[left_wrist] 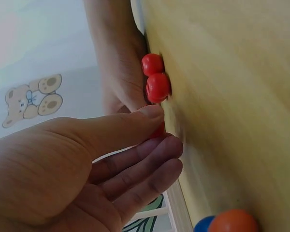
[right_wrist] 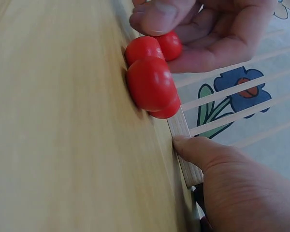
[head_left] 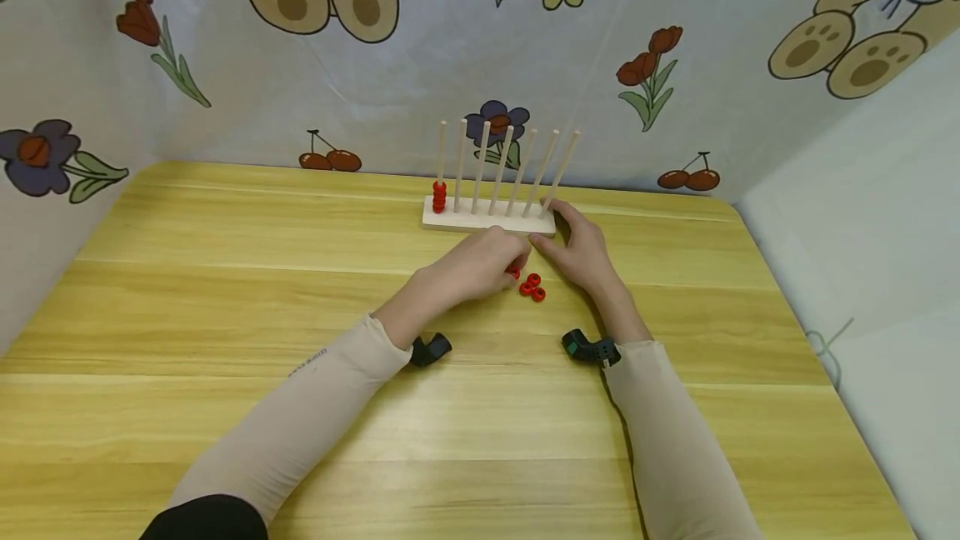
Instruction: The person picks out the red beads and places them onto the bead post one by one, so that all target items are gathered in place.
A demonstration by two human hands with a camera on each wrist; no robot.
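Observation:
My left hand (head_left: 480,263) pinches a red bead (right_wrist: 170,46) between thumb and fingers, low over the table. Three loose red beads (head_left: 538,294) lie clustered just right of those fingertips. Behind them stands a pale wooden base (head_left: 450,222) with a row of several upright pegs (head_left: 480,165). Red beads (head_left: 439,197) are stacked on its leftmost peg; the other pegs are bare. My right hand (head_left: 583,250) grips the base's right end, thumb at the front edge and fingers behind.
An orange bead (left_wrist: 234,222) and a blue bead (left_wrist: 203,224) show low in the left wrist view, hidden in the head view. The wooden table (head_left: 225,290) meets a wall covering (head_left: 420,90) printed with bears and flowers, close behind the base.

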